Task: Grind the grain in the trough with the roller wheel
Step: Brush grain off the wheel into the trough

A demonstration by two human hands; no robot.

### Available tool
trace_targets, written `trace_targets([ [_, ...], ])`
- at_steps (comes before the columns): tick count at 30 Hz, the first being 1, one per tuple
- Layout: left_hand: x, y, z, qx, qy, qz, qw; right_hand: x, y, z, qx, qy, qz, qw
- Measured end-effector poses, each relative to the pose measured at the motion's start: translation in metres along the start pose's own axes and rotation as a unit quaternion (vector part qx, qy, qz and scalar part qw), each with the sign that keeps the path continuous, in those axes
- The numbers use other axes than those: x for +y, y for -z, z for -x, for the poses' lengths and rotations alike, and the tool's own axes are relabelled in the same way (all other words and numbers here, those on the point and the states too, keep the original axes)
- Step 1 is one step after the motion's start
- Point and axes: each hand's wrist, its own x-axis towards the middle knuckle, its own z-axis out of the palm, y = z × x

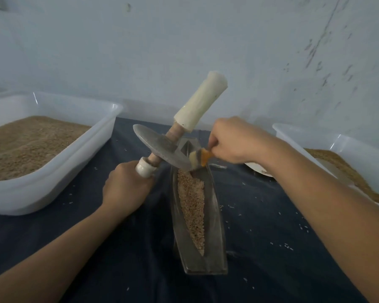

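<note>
Two hands are engaged: the left hand (127, 189) is wrapped round the white-taped axle of the grey metal roller wheel (162, 147), lifted and tilted above the boat-shaped metal trough (214, 232); the right hand (234, 141) pinches an orange-handled brush (200, 157) against the disc. Residue should be swept downward so it falls onto the tan grain (192, 206).
</note>
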Motion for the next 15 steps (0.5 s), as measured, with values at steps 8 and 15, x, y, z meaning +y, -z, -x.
trace_targets([
  [8, 0.002, -0.001, 0.004, -0.007, -0.013, -0.052, 0.999, -0.020, -0.032, 0.001, -0.006, 0.009, 0.000, 1.000],
  [15, 0.003, -0.001, 0.003, -0.017, -0.015, -0.061, 0.998, 0.002, 0.008, 0.015, 0.009, -0.004, 0.002, 1.000],
])
